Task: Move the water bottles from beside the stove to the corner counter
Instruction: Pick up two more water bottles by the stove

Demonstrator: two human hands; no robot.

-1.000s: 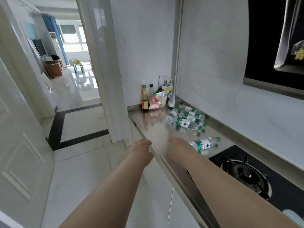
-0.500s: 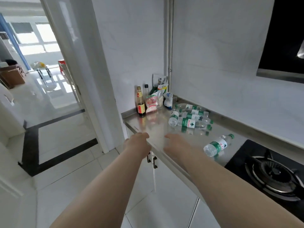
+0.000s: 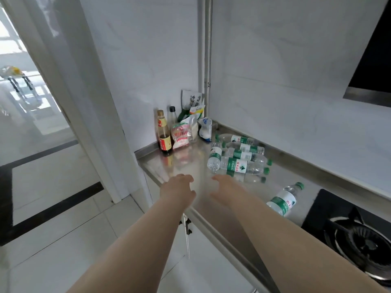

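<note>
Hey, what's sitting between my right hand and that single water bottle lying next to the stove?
Nothing: in the head view, only bare steel counter separates the right hand from the lone bottle.

1. A home kitchen is shown: a gas stove [image 3: 366, 246] with a black top is set into a stainless-steel desk [image 3: 186, 166], which is backed by white wall panels [image 3: 285, 81].
2. A dark extractor hood [image 3: 372, 81] is mounted on the wall above the stove.
3. A sauce bottle [image 3: 164, 134], seasoning packets [image 3: 183, 134] and water bottles [image 3: 234, 166] are seen at the corner end of the desk.
4. White cabinet doors with a bar handle [image 3: 187, 240] are fitted below the desk.
5. A bright tiled room [image 3: 42, 123] is seen through the doorway beside the desk, by which a dwelling is indicated.
</note>
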